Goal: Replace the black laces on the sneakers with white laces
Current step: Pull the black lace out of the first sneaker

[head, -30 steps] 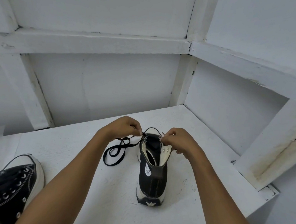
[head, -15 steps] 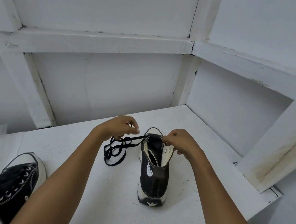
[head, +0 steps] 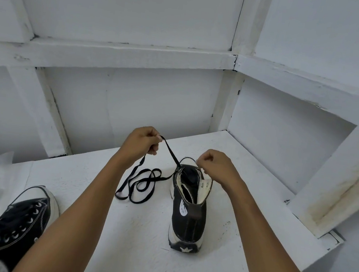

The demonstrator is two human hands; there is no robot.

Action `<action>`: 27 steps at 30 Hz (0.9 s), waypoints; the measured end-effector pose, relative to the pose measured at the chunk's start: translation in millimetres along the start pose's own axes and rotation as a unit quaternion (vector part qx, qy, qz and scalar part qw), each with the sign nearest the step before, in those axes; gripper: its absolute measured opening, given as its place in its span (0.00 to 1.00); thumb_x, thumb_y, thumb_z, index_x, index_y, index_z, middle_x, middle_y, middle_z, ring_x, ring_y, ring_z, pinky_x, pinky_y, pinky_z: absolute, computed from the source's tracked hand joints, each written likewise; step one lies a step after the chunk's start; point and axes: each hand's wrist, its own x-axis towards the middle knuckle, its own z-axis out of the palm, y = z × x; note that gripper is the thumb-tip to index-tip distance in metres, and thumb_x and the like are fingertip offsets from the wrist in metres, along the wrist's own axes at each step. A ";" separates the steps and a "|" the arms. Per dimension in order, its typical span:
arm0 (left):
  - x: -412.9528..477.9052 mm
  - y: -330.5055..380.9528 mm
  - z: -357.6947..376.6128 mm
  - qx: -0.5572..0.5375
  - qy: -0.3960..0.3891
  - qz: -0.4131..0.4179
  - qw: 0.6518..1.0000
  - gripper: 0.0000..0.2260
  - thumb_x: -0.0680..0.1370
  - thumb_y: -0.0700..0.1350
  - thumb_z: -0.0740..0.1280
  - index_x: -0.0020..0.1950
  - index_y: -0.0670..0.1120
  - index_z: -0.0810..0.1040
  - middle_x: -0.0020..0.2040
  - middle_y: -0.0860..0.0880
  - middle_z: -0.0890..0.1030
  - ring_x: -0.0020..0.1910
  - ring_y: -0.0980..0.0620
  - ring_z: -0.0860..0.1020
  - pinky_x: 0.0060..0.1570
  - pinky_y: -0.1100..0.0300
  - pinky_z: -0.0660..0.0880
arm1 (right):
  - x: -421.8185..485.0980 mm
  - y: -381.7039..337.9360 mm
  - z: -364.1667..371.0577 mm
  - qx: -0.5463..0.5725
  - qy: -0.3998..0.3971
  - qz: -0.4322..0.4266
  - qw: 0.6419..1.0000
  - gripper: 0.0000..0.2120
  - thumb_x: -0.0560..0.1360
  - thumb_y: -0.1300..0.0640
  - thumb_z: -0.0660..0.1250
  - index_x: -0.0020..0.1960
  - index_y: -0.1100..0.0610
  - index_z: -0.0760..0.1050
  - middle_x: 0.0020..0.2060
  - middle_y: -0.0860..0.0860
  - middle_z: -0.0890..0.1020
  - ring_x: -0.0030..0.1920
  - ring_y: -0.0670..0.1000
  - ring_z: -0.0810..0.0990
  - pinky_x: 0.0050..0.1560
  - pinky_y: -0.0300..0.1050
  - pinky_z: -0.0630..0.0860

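**Black lace drawn from high-top**

A person's left hand (head: 141, 142) pinched a black lace (head: 145, 181) and held it raised and taut from the front of a black high-top sneaker (head: 188, 213), which stood upright on a white table (head: 121, 229) with its heel toward the camera. The rest of the lace lay in loose loops just left of the shoe. The right hand (head: 213, 164), fingers curled, gripped the sneaker's upper near the toe. A second sneaker (head: 19, 223), laced in black, lay at the table's near left.
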 end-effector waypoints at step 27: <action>-22.6 85.6 -13.9 0.253 0.052 0.199 0.945 0.10 0.79 0.51 0.68 0.44 0.47 0.82 0.27 0.55 0.72 0.26 0.60 0.69 0.29 0.65 0.63 | -38.4 -74.4 -34.3 0.397 -0.318 -0.131 0.851 0.19 0.80 0.52 0.55 0.49 0.61 0.82 0.30 0.53 0.76 0.26 0.46 0.69 0.28 0.39 0.66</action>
